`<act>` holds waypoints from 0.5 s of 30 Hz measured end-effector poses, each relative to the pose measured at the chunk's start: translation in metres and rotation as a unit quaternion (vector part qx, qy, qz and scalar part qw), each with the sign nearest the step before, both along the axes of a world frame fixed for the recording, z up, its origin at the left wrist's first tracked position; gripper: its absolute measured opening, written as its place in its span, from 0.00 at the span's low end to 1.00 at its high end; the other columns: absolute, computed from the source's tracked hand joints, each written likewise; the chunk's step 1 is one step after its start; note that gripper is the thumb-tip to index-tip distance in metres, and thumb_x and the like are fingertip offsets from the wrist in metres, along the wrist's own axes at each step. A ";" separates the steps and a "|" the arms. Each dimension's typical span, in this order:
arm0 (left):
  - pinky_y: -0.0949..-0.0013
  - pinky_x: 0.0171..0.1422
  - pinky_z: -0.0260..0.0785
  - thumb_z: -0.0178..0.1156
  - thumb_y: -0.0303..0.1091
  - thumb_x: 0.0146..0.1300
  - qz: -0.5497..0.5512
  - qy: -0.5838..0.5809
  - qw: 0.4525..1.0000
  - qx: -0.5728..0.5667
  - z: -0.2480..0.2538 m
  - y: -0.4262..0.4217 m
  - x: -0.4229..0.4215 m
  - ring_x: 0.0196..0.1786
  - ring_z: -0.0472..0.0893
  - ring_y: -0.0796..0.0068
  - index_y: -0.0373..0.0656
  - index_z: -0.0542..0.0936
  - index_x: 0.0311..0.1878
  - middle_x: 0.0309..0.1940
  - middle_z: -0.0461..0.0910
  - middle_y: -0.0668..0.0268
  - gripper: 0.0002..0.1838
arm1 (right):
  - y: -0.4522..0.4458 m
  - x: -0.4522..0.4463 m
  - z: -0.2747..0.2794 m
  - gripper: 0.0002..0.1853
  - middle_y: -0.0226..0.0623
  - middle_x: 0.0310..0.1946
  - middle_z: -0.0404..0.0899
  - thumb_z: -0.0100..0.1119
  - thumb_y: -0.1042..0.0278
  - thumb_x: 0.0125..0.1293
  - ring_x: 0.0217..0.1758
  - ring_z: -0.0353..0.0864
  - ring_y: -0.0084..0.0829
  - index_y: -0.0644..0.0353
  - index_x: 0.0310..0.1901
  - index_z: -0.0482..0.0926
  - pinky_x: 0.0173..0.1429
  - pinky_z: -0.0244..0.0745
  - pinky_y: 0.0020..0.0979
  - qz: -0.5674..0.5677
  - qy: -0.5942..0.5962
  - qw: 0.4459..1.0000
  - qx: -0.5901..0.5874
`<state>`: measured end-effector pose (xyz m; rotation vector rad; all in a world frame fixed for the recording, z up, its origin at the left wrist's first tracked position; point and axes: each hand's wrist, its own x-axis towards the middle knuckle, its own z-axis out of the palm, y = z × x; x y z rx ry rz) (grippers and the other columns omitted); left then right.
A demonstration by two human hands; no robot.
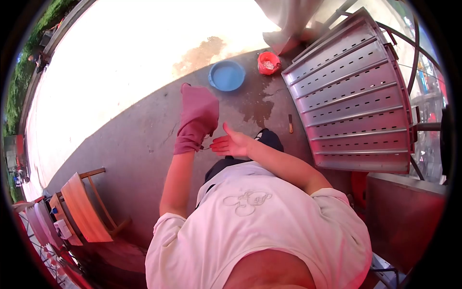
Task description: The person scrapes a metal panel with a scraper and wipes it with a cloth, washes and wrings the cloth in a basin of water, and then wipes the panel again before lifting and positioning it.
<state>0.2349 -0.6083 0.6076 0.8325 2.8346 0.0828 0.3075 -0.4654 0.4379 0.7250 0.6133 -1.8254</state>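
Note:
A dusty pink cloth [198,108] covers my left hand [197,115] down to the wrist, and its fingers are hidden beneath the fabric. Just to the right, my right hand [231,142] is open, thumb raised and apart from the other fingers, with the palm turned toward the covered wrist. A thin dark cord or strip [206,147] shows between that wrist and my right fingertips; whether the fingertips touch it is unclear.
Ahead on the concrete floor are a blue basin [227,76] and a red container [268,63]. A small wooden-handled tool [290,126] lies near a large slatted metal rack [353,103]. Wooden furniture [86,207] stands at left; a metal box [404,216] is at lower right.

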 end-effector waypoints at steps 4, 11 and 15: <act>0.66 0.47 0.69 0.67 0.23 0.44 0.026 -0.091 0.979 0.178 -0.099 0.008 -0.046 0.39 0.76 0.68 0.42 0.80 0.38 0.30 0.76 0.62 0.14 | -0.006 -0.046 -0.011 0.27 0.41 0.54 0.75 0.53 0.44 0.67 0.63 0.70 0.40 0.59 0.55 0.72 0.67 0.64 0.44 -0.179 -0.033 0.982 -0.041; 0.58 0.59 0.65 0.67 0.41 0.52 0.234 -0.121 0.837 0.479 -0.223 -0.018 -0.153 0.51 0.76 0.56 0.41 0.75 0.52 0.47 0.77 0.55 0.25 | 0.065 -0.186 -0.044 0.19 0.34 0.57 0.72 0.58 0.72 0.64 0.62 0.71 0.35 0.58 0.57 0.69 0.66 0.65 0.42 -0.342 0.056 0.938 0.010; 0.65 0.66 0.63 0.67 0.41 0.56 0.222 -0.097 0.943 0.226 -0.304 -0.043 -0.201 0.61 0.72 0.57 0.41 0.69 0.63 0.59 0.72 0.55 0.32 | 0.089 -0.259 -0.115 0.24 0.37 0.55 0.73 0.60 0.78 0.59 0.58 0.74 0.32 0.62 0.57 0.68 0.63 0.68 0.37 -0.328 0.089 0.937 0.080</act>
